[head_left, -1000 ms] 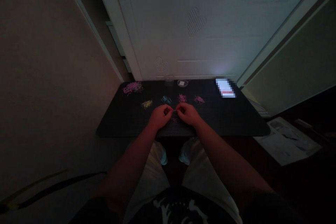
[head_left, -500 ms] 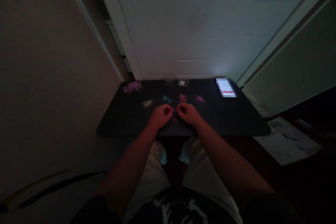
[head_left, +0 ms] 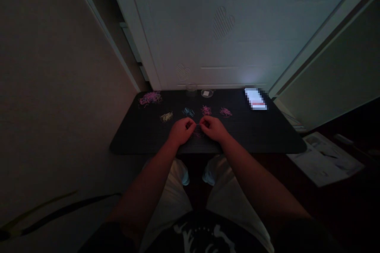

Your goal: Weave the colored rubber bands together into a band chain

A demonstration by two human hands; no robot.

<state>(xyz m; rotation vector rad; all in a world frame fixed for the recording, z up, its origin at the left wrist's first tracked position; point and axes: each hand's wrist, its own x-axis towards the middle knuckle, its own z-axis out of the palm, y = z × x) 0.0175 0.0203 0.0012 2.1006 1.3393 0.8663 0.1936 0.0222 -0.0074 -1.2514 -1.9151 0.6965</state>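
My left hand (head_left: 183, 130) and my right hand (head_left: 212, 128) are both closed in a pinch, fingertips close together near the front of the dark table (head_left: 139, 134). Whatever lies between the fingertips is too small and dim to name. Just below them is a small heap of thin pinkish pieces (head_left: 197, 135), partly hidden by the hands. Beyond the hands lie little piles of thin, strand-like pieces: a yellowish pile (head_left: 166, 117), a blue pile (head_left: 188, 112), a pink-red pile (head_left: 206, 110) and a pink-purple pile (head_left: 226, 112).
A larger mixed pink and purple pile (head_left: 150, 98) lies at the table's back left. Along the back edge stand a clear round container (head_left: 191, 89) and a clear lid (head_left: 207, 93) with a white square. A lit, blurred-out phone-like screen (head_left: 255, 99) is at the back right.
Both hands hold almost the same place and pinch. A tiny bluish spot between the fingertips looks fainter now. The piles have not moved.
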